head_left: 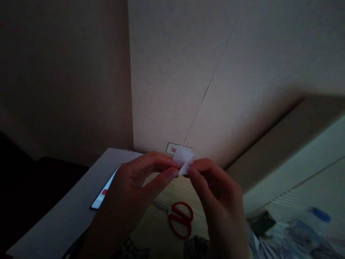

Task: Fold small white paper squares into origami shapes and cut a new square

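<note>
A small piece of folded white paper (183, 157) is held up between my two hands, above the wooden tabletop (175, 194). My left hand (142, 180) pinches its lower left edge between thumb and fingers. On the other side, my right hand (215, 190) grips the lower right corner the same way. The paper shows a crease and a pointed flap near the right fingertips. Below the hands lies a pair of scissors (180, 217) with red handles, blades pointing left.
A lit phone (104, 192) lies on a white surface (67, 208) at the left, partly behind my left wrist. At the back, a white socket strip (170, 148) sits by the wall. Clear plastic with a blue cap (320, 214) is at the lower right, beside a pale panel (291, 151).
</note>
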`<action>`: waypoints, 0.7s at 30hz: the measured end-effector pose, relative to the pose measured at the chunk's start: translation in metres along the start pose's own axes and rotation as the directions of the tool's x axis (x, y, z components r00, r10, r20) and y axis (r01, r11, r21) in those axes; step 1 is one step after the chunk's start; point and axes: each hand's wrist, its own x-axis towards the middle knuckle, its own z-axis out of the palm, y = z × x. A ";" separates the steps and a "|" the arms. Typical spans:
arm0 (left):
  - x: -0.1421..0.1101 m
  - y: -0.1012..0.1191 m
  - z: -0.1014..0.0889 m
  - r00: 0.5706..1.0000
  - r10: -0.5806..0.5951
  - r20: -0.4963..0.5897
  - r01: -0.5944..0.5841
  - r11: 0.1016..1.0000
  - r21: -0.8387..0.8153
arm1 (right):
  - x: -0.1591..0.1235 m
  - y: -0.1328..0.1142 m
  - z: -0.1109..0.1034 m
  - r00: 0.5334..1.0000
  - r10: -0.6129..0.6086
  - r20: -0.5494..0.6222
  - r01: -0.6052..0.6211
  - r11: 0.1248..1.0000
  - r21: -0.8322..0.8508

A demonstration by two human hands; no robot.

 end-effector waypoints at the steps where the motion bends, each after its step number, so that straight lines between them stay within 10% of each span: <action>1: 0.000 0.000 -0.001 1.000 -0.008 0.006 0.008 1.000 0.003 | 0.000 -0.001 0.000 1.000 -0.014 -0.004 0.014 1.000 -0.013; 21: -0.009 0.002 -0.001 0.986 0.149 -0.080 -0.137 0.980 0.143 | -0.003 -0.001 0.004 0.989 -0.144 -0.043 0.148 0.983 0.104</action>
